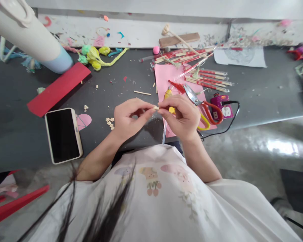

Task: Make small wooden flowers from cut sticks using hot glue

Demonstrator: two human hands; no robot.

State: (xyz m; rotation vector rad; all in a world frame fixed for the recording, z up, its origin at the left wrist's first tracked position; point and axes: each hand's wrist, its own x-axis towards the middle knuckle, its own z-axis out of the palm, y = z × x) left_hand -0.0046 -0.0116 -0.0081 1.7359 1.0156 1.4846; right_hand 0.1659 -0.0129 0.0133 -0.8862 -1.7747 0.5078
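Observation:
Between the fingertips of both hands is a tiny cream-coloured piece (156,108), like a cluster of short wooden bits. My left hand (131,116) pinches it from the left with thumb and forefinger. From the other side my right hand (180,116) pinches it too, above the pink paper (159,75). Several small pale flower-shaped clusters (110,123) lie just left of my left hand, with another cluster (86,108) farther left. A thin wooden stick (142,92) rests beyond my hands. Scissors (203,106) with red and yellow handles lie beside my right hand.
A phone (63,136), a red strip (59,89) and a white-and-blue bottle (40,40) occupy the left. Several red-wrapped chopsticks (207,79) lie on the right, near a purple box (221,106) with a black cable. Yellow yarn (96,58) lies at the back.

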